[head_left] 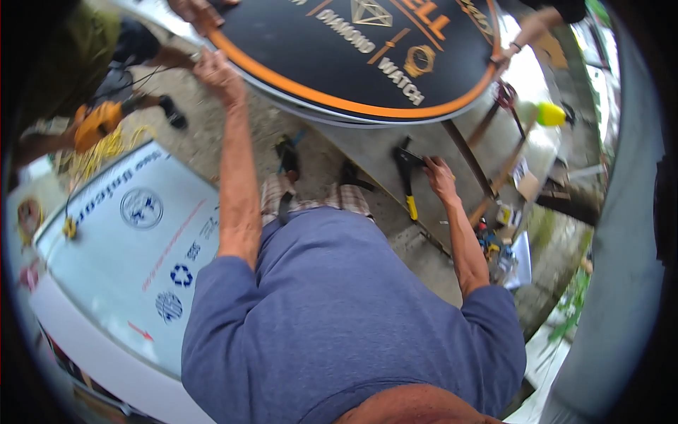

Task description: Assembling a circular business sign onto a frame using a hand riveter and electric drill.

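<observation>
A large round sign (304,71), black with an orange ring, gold emblems and raised lettering, spans the top of the view. My left hand (222,79) is closed at its left rim, fingertips against the edge. Below the sign, my right hand (439,177) grips a black two-handled hand tool (406,166) with a yellow handle end. That tool is blurred, so its exact kind is unclear. It hangs apart from the sign, over a grey work surface (360,145).
Other people's hands hold the sign at its upper left (194,13) and right (503,58). An orange-gloved hand (99,126) shows at left, near yellow cord (88,159). A film-covered printed sheet (106,240) lies lower left. Loose tools and boxes (505,222) lie right.
</observation>
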The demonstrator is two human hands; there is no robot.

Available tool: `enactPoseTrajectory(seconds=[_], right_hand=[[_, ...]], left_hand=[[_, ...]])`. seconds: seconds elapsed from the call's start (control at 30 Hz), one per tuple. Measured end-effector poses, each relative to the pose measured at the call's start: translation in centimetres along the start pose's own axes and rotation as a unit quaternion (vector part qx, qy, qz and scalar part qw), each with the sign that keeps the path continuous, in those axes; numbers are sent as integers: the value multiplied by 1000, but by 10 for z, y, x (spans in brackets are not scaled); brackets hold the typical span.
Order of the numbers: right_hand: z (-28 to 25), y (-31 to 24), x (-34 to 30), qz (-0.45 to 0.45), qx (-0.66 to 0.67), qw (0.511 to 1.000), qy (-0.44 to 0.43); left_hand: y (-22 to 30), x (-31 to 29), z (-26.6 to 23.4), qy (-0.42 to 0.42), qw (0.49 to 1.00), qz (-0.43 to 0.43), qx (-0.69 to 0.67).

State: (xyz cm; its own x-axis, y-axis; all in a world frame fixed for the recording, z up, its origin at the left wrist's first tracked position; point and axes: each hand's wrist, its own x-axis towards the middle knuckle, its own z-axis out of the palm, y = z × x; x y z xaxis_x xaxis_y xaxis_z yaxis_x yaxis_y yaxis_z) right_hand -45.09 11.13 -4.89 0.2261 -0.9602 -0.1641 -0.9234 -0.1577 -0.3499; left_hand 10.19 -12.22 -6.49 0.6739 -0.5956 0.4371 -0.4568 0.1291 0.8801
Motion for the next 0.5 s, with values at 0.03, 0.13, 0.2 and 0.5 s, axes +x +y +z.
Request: enactPoseTrajectory(seconds=[0.03,0.13,0.2,0.5], right_hand=[[-3,-4,-2,4,-13,1000,17],[-16,-10,19,11,-8,993,116],[-36,-2,37,50,35,965,254],[-107,110,206,327,409,774,356]], left_hand=[[1,0,-4,-6,999,-27,19],[9,-1,-5,11,998,-45,35],[14,-2,-6,9,998,-41,48],[23,-7,9,70,995,-61,25]])
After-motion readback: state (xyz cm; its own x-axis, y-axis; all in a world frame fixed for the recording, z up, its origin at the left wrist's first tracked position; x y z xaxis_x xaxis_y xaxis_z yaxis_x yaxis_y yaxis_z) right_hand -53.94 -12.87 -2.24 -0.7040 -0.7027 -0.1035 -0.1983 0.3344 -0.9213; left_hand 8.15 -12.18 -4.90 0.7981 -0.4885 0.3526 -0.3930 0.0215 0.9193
